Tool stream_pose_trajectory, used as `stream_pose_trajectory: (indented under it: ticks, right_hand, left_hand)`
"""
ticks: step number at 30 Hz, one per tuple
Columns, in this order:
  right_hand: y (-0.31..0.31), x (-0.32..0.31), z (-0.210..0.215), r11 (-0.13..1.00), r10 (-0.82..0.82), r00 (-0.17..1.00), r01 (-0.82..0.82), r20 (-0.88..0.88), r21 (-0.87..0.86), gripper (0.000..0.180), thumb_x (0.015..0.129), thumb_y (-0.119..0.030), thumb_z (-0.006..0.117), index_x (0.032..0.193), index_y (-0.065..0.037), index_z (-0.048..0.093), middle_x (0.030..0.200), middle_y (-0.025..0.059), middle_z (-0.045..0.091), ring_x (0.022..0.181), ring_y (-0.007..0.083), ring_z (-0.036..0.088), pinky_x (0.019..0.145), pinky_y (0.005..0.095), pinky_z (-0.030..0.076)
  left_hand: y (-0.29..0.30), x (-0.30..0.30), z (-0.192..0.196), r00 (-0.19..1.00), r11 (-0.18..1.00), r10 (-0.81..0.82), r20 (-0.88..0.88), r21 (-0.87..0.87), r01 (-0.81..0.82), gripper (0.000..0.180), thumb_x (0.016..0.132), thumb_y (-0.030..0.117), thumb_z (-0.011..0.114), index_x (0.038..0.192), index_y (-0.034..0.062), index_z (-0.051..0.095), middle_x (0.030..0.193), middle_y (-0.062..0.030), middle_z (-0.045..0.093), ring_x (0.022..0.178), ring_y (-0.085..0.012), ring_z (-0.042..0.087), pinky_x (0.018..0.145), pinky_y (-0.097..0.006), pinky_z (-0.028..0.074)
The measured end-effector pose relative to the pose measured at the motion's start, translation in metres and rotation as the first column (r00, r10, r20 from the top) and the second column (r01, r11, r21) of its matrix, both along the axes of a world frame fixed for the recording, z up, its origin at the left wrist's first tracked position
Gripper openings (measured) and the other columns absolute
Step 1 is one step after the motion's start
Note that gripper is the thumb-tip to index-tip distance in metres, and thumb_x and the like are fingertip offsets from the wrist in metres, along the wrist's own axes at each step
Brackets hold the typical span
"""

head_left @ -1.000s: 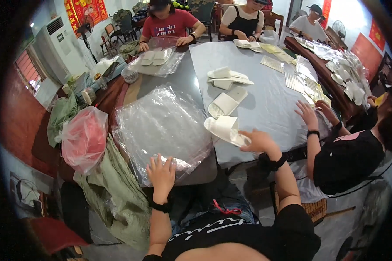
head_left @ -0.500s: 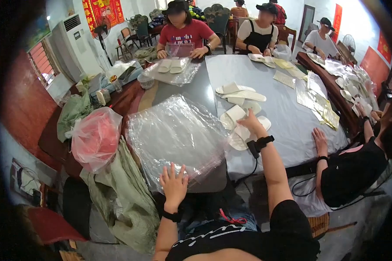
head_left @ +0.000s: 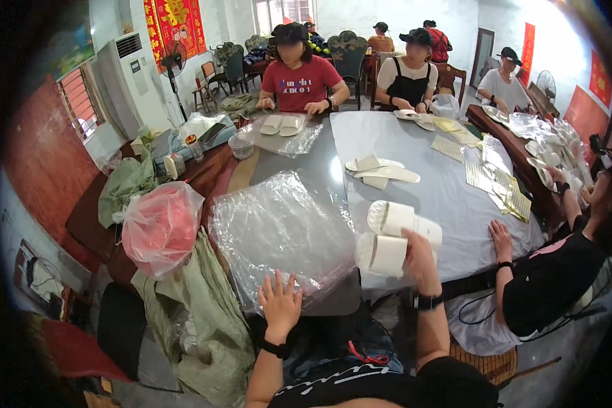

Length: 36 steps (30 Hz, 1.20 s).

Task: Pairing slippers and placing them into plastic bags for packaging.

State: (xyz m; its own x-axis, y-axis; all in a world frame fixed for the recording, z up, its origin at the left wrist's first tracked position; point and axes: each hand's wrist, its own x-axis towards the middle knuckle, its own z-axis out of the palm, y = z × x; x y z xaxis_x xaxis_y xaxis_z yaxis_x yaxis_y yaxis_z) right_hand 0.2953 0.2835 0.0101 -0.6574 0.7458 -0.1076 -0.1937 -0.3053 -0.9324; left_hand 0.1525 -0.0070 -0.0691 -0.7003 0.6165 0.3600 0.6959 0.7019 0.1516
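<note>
The right hand [head_left: 420,255] is lifted above the near edge of the grey table [head_left: 415,153], its fingers curled closed around a pair of white slippers [head_left: 393,236] — one slipper lies above the fingertips with its open toe band facing up, the other sits just below and to the left of them, both touching the hand and each other. A dark watch band circles the right wrist just below the hand. The left hand [head_left: 281,304] lies flat with its fingers spread wide, holding nothing, its fingertips pressing on the near edge of a stack of clear plastic bags [head_left: 279,228] that spreads away beyond the fingers across the table's dark left part. To the left of those fingers, off the table, stands a bulging sack wrapped in clear film with pink-red contents [head_left: 160,228], and below it hangs a green-grey woven sack [head_left: 197,326]. Well beyond the right fingertips, near the middle of the table, lie more loose white slippers [head_left: 379,171]. To the right of the right hand, another person's hand [head_left: 502,238] rests on the table edge, fingers loosely open, belonging to a person in a black top. Further right of it lie flat yellowish packets [head_left: 491,182]. At the far side, well apart from both hands, a person in a red shirt [head_left: 299,81] has a second sheet of clear plastic with two slippers [head_left: 282,126] on it.
</note>
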Motion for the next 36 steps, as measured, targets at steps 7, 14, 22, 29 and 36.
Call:
stream_pose_trajectory:
  ticks: [7,14,22,29,36]
  right_hand:
    - [-0.037,0.048,-0.022,0.951,0.089,0.947,-0.173,-0.310,-0.256,0.036,0.093,-0.026,0.041,0.115,0.002,0.046,0.096,0.0137,0.063,0.079,0.0154,0.062,0.071,0.0244,0.050]
    - [-0.079,0.043,0.014,0.929,0.199,0.921,-0.286,-0.335,-0.234,0.039,0.095,-0.026,0.038,0.120,0.003,0.040,0.108,0.0155,0.059,0.092,0.0202,0.061,0.078,0.0313,0.051]
    - [-0.082,0.036,0.017,0.908,0.277,0.907,-0.355,-0.318,-0.223,0.042,0.095,-0.029,0.037,0.123,0.002,0.038,0.111,0.0159,0.058,0.096,0.0206,0.060,0.083,0.0316,0.048]
    - [-0.094,0.022,0.029,0.805,0.398,0.846,-0.508,-0.355,-0.307,0.042,0.096,-0.028,0.034,0.124,0.002,0.038,0.112,0.0150,0.057,0.100,0.0206,0.057,0.088,0.0326,0.044]
    - [-0.110,0.031,0.025,0.697,0.561,0.806,-0.583,-0.189,-0.417,0.040,0.095,-0.026,0.033,0.125,-0.001,0.040,0.114,0.0138,0.057,0.099,0.0206,0.058,0.086,0.0333,0.044]
  left_hand:
    - [0.002,-0.007,-0.006,0.998,0.999,-0.012,-0.063,0.031,0.014,0.047,0.087,0.039,0.047,0.130,0.0205,0.043,0.138,-0.0151,0.033,0.126,-0.0385,0.028,0.100,-0.054,0.021]
    - [0.000,-0.007,-0.007,0.999,1.000,-0.010,-0.039,0.020,0.010,0.046,0.087,0.039,0.045,0.129,0.0201,0.044,0.138,-0.0147,0.033,0.127,-0.0382,0.027,0.101,-0.055,0.020]
    - [-0.001,-0.007,-0.008,0.999,0.999,-0.029,-0.026,0.017,0.029,0.046,0.088,0.040,0.043,0.129,0.0169,0.045,0.138,-0.0147,0.033,0.126,-0.0379,0.028,0.100,-0.054,0.022]
    - [-0.013,-0.020,0.019,0.896,0.962,-0.229,0.379,0.226,0.150,0.046,0.084,0.023,0.051,0.127,0.0073,0.045,0.128,-0.0156,0.046,0.118,-0.0321,0.041,0.096,-0.048,0.031]
    - [-0.023,-0.016,0.027,0.958,0.965,-0.249,0.138,-0.049,0.258,0.045,0.077,0.009,0.054,0.122,0.0068,0.049,0.121,-0.0162,0.052,0.109,-0.0311,0.047,0.092,-0.044,0.036]
